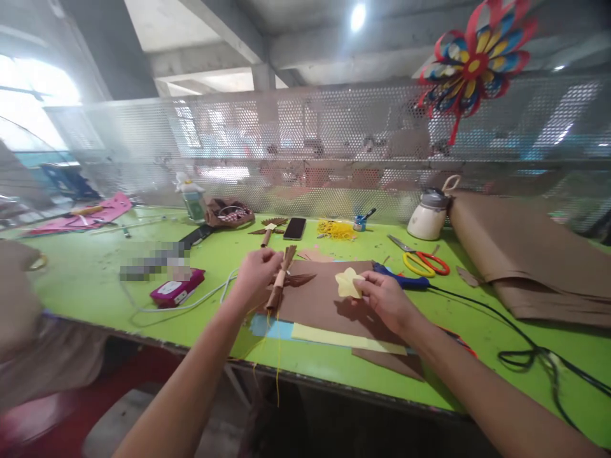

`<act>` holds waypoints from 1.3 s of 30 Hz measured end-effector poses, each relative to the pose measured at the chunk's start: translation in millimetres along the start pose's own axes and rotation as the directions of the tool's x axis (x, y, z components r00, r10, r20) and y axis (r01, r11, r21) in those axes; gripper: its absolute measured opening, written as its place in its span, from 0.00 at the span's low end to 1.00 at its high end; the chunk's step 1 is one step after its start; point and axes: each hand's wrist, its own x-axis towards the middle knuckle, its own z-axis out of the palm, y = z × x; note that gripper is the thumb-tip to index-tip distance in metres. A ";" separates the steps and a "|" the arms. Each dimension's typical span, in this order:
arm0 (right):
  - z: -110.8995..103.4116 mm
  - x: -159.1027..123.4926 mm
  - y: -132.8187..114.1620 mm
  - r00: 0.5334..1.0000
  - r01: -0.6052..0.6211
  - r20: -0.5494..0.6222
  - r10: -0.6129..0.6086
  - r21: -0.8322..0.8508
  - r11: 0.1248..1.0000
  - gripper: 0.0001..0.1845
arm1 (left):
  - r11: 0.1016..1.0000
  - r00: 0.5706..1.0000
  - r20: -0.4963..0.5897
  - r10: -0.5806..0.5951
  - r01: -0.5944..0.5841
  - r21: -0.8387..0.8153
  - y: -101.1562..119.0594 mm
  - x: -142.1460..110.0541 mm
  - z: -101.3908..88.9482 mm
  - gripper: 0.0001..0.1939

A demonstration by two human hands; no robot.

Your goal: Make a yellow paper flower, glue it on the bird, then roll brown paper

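Observation:
My left hand [256, 275] is closed on the side of a brown rolled-paper figure [280, 280] with leaf-like wings; its fingertips are partly hidden. Yellow threads hang from the figure's lower end over the table edge. Between thumb and fingers, my right hand [386, 298] pinches a pale yellow paper flower [348, 284]. Both hands are above a brown paper sheet [319, 302], which has a pale yellow strip [348, 338] and a blue piece [272, 327] along its near side. Just beyond my right hand lies a blue glue gun [405, 280].
Scissors [420, 259], a white jug [424, 216] and folded brown paper [529, 248] are on the right of the green table [214, 337]. Behind the sheet lie a phone [294, 229], yellow threads [337, 229] and another winged figure [268, 232]. A magenta box [177, 289] with a cable sits left.

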 end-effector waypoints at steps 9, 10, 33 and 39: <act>-0.6 -4.8 4.7 0.999 0.029 0.019 -0.026 -0.176 0.984 0.14 | 0.754 0.993 -0.008 -0.119 0.095 0.650 -19.5 -55.3 7.4 0.24; -1.0 -4.7 4.9 0.999 0.031 0.020 -0.028 -0.183 0.983 0.14 | 0.735 0.993 -0.003 -0.122 0.092 0.672 -18.6 -56.3 10.2 0.24; -4.2 -2.1 11.0 0.997 0.076 0.046 -0.067 -0.235 0.969 0.14 | 0.807 0.986 -0.154 -0.058 0.137 0.574 -26.8 -53.3 19.0 0.10; -3.6 -1.3 12.8 0.999 0.032 0.036 -0.023 -0.264 0.964 0.14 | 0.990 0.962 -0.273 -0.007 0.044 0.131 -10.3 -58.6 17.4 0.11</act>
